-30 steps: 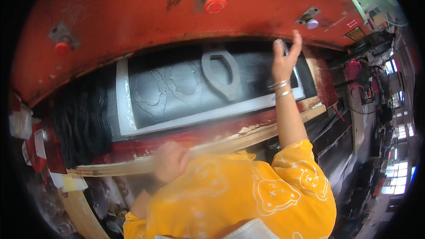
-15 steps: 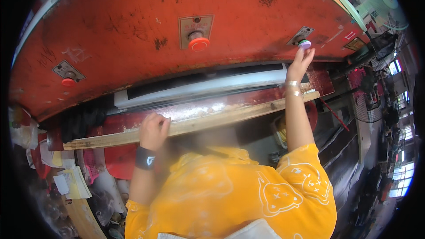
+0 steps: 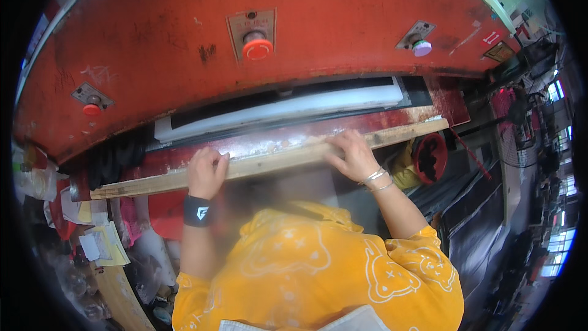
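Largely hidden, partly cropped, softly blurred.
Reduced to a dark sliver below the red panel (image 3: 343,30): the black sheet (image 3: 334,87), far part out of sight. Cut off by the top edge: the panel itself. Hazy in front (as if smeared) and cropped at the lower edge: the yellow shirt (image 3: 288,257). Concealed on the wooden strip (image 3: 275,162): undersides of left grip (image 3: 207,173) and right grip (image 3: 355,156). Too small to sort out: distant clutter (image 3: 554,165) at far right.

A long, narrow strip of pale wood (image 3: 275,162) lay along the near edge of the dark red desk (image 3: 165,162), bare of paint, faintly dark-spotted, its far side scuffed whitish in patches.
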